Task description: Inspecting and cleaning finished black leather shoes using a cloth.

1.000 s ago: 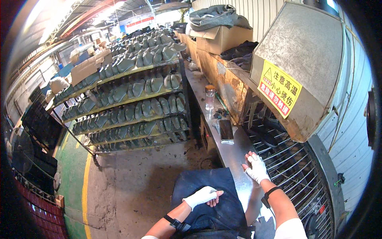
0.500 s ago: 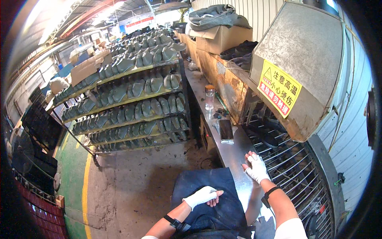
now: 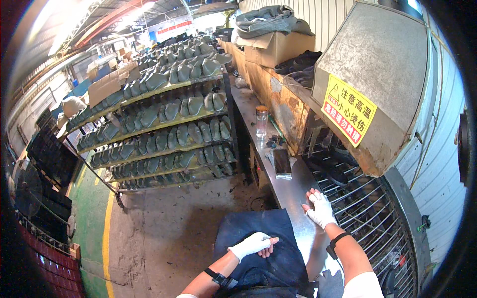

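My left hand [image 3: 254,245], in a white fingerless glove, rests on the dark blue cloth [image 3: 271,223] over my lap. Its fingers are curled in, with nothing seen in them. On the right, my other hand, the right hand [image 3: 319,208], wears the same kind of glove. It lies with fingers stretched and apart on the shiny metal ledge [image 3: 295,191], beside the conveyor of metal rods [image 3: 370,213], and holds nothing. Dark shoe soles [image 3: 329,170] lie on the rods at the opening under the hood. A phone [image 3: 282,163] sits on the ledge beyond my right hand.
A metal hood [image 3: 372,59] with a yellow and red warning label [image 3: 350,109] overhangs the conveyor. A clear bottle [image 3: 262,121] stands farther along the ledge. At left is a rack [image 3: 149,130] of grey-green shoe lasts. A cardboard box [image 3: 273,48] holds grey cloth.
The dark soles on the rods have shifted slightly nearer to me, out from under the hood. Both my hands have stayed in place.
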`<state>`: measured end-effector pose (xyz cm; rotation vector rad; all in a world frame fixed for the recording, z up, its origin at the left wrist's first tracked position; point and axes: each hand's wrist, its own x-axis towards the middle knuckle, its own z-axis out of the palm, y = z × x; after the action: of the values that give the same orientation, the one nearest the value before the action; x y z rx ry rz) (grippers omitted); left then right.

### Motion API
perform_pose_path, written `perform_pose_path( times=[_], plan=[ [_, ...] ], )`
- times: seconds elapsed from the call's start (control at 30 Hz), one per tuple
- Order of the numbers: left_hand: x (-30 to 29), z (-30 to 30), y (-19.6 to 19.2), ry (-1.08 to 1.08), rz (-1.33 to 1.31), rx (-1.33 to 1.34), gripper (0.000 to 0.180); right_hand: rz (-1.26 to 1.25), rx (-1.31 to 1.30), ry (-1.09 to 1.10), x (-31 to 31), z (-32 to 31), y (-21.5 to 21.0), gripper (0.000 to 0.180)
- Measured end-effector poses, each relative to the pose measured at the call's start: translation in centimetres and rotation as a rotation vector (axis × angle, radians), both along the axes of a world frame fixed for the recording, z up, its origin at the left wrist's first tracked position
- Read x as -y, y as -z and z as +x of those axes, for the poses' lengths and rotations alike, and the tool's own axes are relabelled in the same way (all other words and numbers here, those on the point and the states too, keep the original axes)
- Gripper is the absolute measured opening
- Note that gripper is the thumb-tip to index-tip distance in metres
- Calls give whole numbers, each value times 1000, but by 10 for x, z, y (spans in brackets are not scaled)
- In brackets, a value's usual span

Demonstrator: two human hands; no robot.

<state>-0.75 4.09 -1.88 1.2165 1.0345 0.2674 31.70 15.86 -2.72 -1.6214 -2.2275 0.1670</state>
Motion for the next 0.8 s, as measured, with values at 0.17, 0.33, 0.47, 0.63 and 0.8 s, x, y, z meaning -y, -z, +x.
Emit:
perform_pose_path(
  times=[0.17,0.33,0.47,0.63,0.8],
  plan=[
    [0,0,-1,-1,4,-6,63,-3,-12,8,0,-1,0,64],
    [0,0,-1,-3,2,-11,61,-8,-13,6,1,-1,-2,65],
    [0,0,-2,-1,0,-7,63,-7,-11,15,0,-1,-1,64],
    [1,0,0,-4,-6,-2,64,-27,-4,22,2,-3,-4,65],
    [1,0,1,-5,-5,2,63,0,-10,16,1,-2,-2,63]
  ],
)
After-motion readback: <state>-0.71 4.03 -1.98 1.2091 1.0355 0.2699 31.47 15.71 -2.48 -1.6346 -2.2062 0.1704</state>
